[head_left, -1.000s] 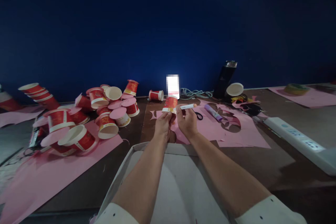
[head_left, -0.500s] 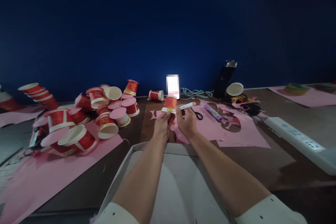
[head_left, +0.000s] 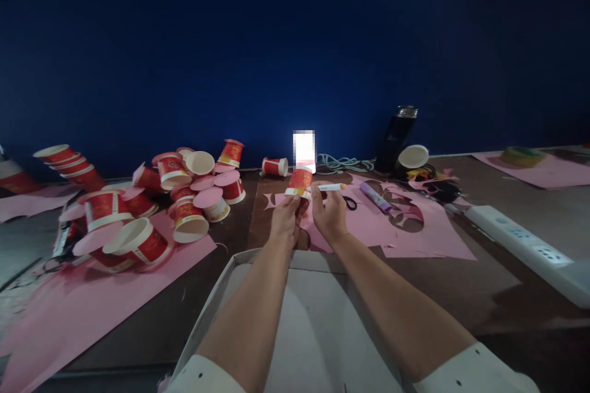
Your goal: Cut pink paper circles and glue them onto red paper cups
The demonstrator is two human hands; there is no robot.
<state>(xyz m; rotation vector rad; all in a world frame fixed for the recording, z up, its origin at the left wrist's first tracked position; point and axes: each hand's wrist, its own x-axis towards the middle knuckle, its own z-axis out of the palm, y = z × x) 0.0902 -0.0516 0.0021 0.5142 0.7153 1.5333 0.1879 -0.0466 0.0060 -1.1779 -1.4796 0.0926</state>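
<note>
Your two bare forearms reach forward over a pale shallow cardboard tray (head_left: pixel 216 307) at the near edge of a dark brown table (head_left: pixel 483 282). Your left hand (head_left: pixel 286 224) is closed around a small red paper cup (head_left: pixel 299 183), pinching it at its white and yellow rim and holding it up above the table, upside down and slightly tilted, just in front of a bright blurred screen (head_left: pixel 304 148) standing at the back. Your right hand (head_left: pixel 328 212) is closed around a white glue stick with an orange tip (head_left: pixel 330 187), held nearly level with that tip pointing right, its other end close beside the cup; whether they touch cannot be told. Beneath your hands lies a pink paper sheet (head_left: pixel 415 236) with round holes cut out of it. On it, just right of your right hand, are small black scissors (head_left: pixel 349 202) and a purple tube (head_left: pixel 375 197). Further right along the table edge sits a long white power strip (head_left: pixel 525 244). At the back right a dark flask (head_left: pixel 395 138) stands against the deep blue wall (head_left: pixel 295 43). Well to your left is a heap of red paper cups (head_left: pixel 157 202), many capped with pink paper discs, resting on another pink sheet (head_left: pixel 83 313).
</note>
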